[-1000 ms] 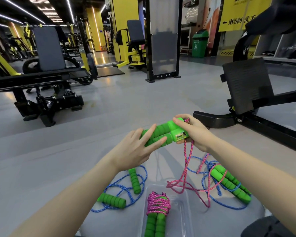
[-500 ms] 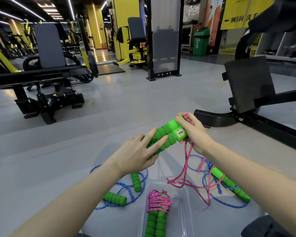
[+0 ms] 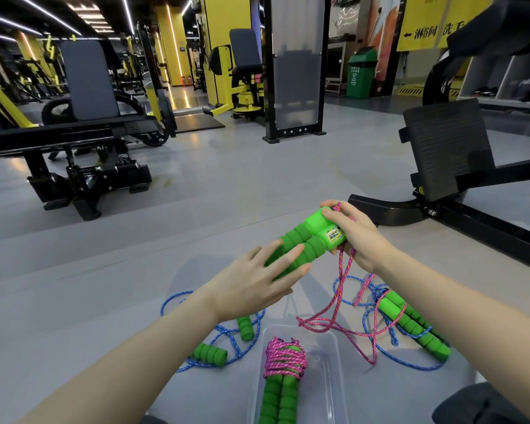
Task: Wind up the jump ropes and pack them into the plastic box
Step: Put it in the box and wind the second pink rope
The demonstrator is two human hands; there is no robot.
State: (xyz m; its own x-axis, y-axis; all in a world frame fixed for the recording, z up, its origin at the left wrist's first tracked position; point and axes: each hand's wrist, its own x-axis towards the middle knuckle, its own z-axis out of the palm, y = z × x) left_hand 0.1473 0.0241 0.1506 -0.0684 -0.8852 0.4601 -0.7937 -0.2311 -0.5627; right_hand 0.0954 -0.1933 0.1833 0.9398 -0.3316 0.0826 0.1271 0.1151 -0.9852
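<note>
I hold two green jump rope handles (image 3: 306, 243) side by side above the floor. My right hand (image 3: 354, 235) grips their top ends, where the pink cord (image 3: 338, 298) comes out. My left hand (image 3: 254, 284) holds the lower foam grips, fingers spread over them. The pink cord hangs loose down to the floor. A clear plastic box (image 3: 328, 371) below holds one wound pink rope with green handles (image 3: 283, 371). Two blue jump ropes lie unwound on the floor, one left of the box (image 3: 214, 347), one on the right (image 3: 410, 327).
A black weight bench (image 3: 83, 142) stands at the left. A black machine footplate and frame (image 3: 447, 179) sit close on the right. Grey gym floor stretches ahead toward yellow machines and a green bin (image 3: 360, 76).
Both hands have raised and tilted the green handles more upright, right hand end higher. The pink cord has lifted somewhat off the floor.
</note>
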